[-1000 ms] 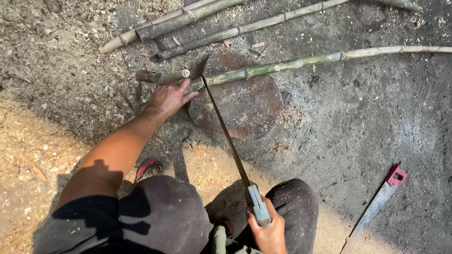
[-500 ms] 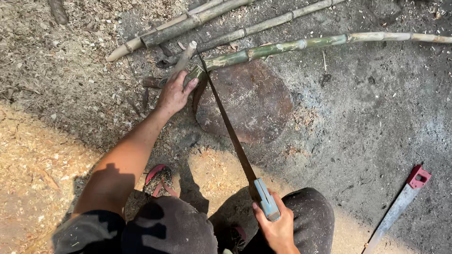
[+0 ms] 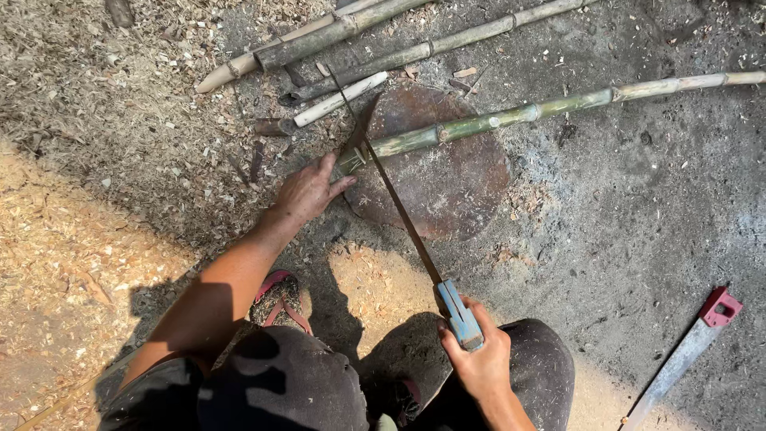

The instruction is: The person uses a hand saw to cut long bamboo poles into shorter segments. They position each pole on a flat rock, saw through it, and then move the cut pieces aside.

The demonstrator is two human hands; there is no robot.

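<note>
My left hand point(image 3: 307, 190) presses down on the near end of a long green bamboo pole point(image 3: 511, 116) that lies across a round dark stone slab point(image 3: 447, 183). My right hand point(image 3: 476, 361) grips the blue handle of a long thin saw point(image 3: 399, 211). Its blade runs away from me and crosses the bamboo just right of my left fingers. A short pale cut piece of bamboo point(image 3: 339, 99) lies beyond the blade tip.
More bamboo poles point(image 3: 319, 36) lie at the top. A second handsaw with a red handle point(image 3: 690, 351) rests on the ground at lower right. Sawdust and wood chips point(image 3: 72, 263) cover the ground at left. A red sandal point(image 3: 279, 299) shows by my knee.
The saw has moved along the cut, and a short pale end piece now lies loose beyond the blade. The view has shifted, so the red-handled saw sits farther right.
</note>
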